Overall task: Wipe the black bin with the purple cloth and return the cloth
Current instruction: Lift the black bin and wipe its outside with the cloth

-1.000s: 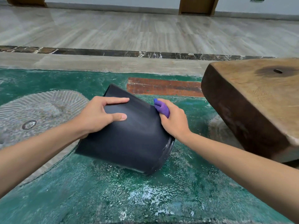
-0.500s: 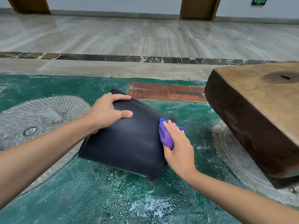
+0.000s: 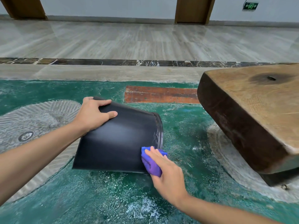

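The black bin (image 3: 119, 139) lies tipped on its side on the green floor, its rim toward the right. My left hand (image 3: 93, 115) grips its base end at the upper left, fingers spread over the wall. My right hand (image 3: 166, 170) presses the folded purple cloth (image 3: 149, 164) against the bin's lower right side, close to the rim. The cloth is partly covered by my fingers. The bin's opening faces away and its inside is hidden.
A thick wooden slab (image 3: 252, 113) stands at the right, close to the bin's rim. A grey ribbed disc (image 3: 32, 120) with a metal centre lies in the floor at the left. A rusty orange strip (image 3: 161, 95) lies beyond the bin. Pale marble floor (image 3: 145, 41) stretches behind.
My right hand has slid the cloth from the bin's upper right side down to its lower right near the rim. The bin has turned a little under my left hand.
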